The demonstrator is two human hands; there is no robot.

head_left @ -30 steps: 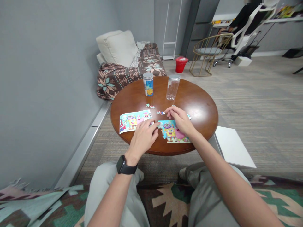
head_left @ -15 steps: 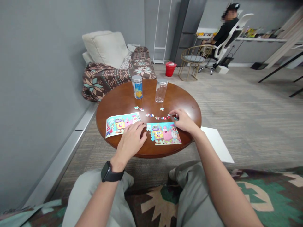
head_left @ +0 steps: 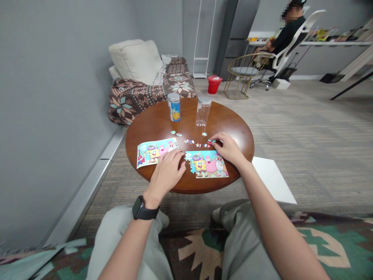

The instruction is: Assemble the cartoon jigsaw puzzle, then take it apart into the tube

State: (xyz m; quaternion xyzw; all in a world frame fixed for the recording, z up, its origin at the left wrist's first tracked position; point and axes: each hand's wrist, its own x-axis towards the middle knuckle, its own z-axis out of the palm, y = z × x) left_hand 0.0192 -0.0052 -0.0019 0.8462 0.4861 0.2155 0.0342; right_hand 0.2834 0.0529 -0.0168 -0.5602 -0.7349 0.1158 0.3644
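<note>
Beyond the puzzle [head_left: 208,165], my right hand [head_left: 228,149] is at loose pieces [head_left: 207,146], pinch unclear; best go lightly. Left of the puzzle, my left hand [head_left: 167,169] lies spread.

Glossy wooden table [head_left: 151,125] beneath left hand [head_left: 167,168] and right hand [head_left: 228,148]
Smooth paper sheet [head_left: 147,156] by the left; beyond both, a shiny, clear plastic-looking jar [head_left: 203,114] with a metallic lid [head_left: 204,100].

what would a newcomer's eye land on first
Probably the bright, partly assembled puzzle near the front edge of the round brown table. Next, the picture sheet to its left, partly hidden by the left hand. Beyond the table, the red bin stands out on the grey floor.
</note>
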